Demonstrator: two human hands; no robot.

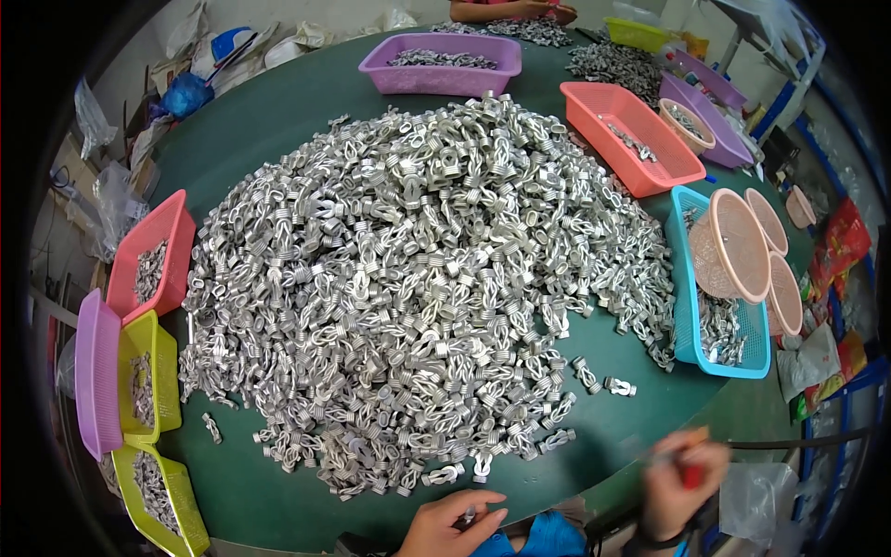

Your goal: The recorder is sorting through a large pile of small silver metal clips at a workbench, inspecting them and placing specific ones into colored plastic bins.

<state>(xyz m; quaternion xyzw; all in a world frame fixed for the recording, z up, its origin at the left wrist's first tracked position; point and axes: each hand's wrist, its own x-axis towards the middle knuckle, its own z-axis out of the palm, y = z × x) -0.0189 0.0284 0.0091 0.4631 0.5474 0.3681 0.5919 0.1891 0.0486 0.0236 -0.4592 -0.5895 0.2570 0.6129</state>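
A large heap of small silver metal fittings (399, 269), each with a ribbed collar and twisted loops, covers the middle of the green table (594, 427). At the near edge, my left hand (447, 527) pinches one metal fitting (469, 513) between thumb and fingers; most of that piece is hidden. To its right, past the table's near edge, my right hand (685, 478) is closed around a tool with red and orange parts (692, 472). Motion smears this hand, so the tool's exact kind is unclear. A few loose fittings (620, 386) lie apart on the heap's right side.
Pink (176, 251), purple (99, 376) and yellow-green baskets (167, 371) line the left edge. A blue basket (687, 306) with fittings and peach baskets (733, 246) stands right. Farther back are a purple basin (441, 88), a coral basket (640, 172) and another person's arms (510, 11).
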